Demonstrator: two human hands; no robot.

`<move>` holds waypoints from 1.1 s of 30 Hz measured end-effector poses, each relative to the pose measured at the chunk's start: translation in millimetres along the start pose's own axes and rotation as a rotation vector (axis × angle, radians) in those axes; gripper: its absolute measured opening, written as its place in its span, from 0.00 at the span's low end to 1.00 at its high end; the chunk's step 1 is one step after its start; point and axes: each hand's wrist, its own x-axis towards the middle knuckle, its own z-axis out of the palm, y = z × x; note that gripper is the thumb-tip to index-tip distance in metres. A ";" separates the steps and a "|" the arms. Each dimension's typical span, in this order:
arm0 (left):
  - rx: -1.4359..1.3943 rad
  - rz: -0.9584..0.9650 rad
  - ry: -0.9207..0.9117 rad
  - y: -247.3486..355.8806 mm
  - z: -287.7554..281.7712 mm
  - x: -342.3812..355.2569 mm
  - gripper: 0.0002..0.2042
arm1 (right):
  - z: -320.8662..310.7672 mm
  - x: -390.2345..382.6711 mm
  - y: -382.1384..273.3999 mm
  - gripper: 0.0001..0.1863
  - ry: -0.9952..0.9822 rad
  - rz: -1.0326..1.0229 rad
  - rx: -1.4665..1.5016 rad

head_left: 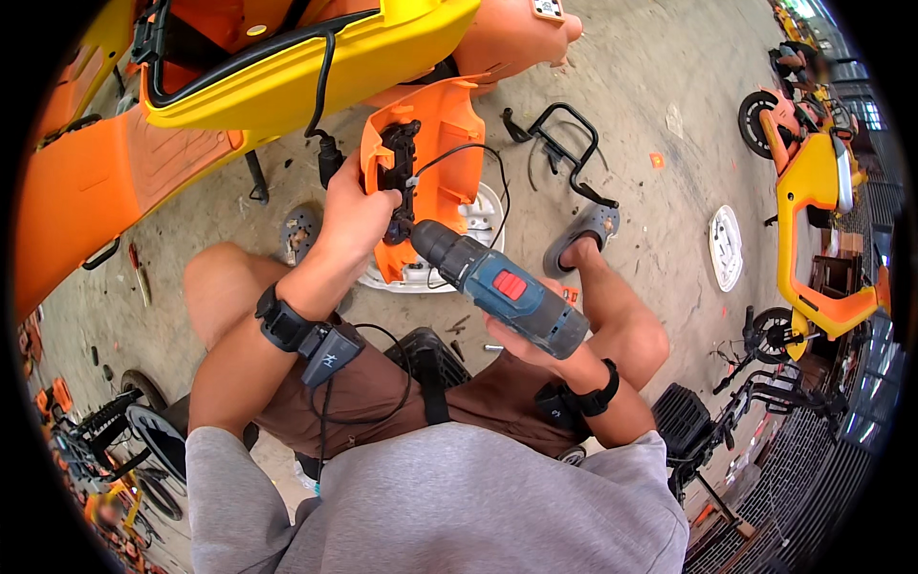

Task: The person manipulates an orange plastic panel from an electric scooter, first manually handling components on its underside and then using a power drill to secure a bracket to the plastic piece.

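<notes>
From my end, the biggest thing in view was the gritty concrete floor, all scuffs and stains. Next down was the scooter body, smooth curvy plastic in glossy yellow and orange, looming over the upper left. My orange panel was thin molded plastic, trough-shaped with notched edges, and it overlapped a roundish white plastic piece on the floor. The drill was chunky blue-gray plastic with a ribbed black chuck. Smaller again was a knobbly black part set along the panel's left side, then a skinny black cable looping over the panel, and the drill's little red switch.

The drill's long axis ran diagonally, nose up and left at the lower end of the black part, butt end down and right. Couldn't tell if the tip actually touched.

The drill's body sat above my right hand, which was wrapped around its grip, mostly hidden underneath. My left hand was clamped on the panel's left edge, thumb over the black part, fingers out of sight, just left of the chuck.
</notes>
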 end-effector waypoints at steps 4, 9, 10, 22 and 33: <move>0.009 0.007 -0.012 -3.6 -1.7 3.1 0.25 | -2.9 2.5 -2.8 0.14 -0.012 0.016 0.001; 0.019 -0.001 -0.036 -2.4 -0.3 5.7 0.25 | -5.4 2.8 -4.1 0.14 0.000 0.009 -0.017; 0.030 -0.006 -0.042 -0.1 1.1 5.2 0.25 | -5.8 2.4 -3.9 0.14 0.004 0.005 -0.022; 0.058 -0.009 -0.052 1.2 2.2 6.3 0.26 | -4.3 -1.0 -1.1 0.12 0.033 0.035 0.009; 0.051 -0.013 -0.066 0.7 5.0 7.2 0.25 | -10.4 -1.5 -4.9 0.12 0.016 0.045 -0.008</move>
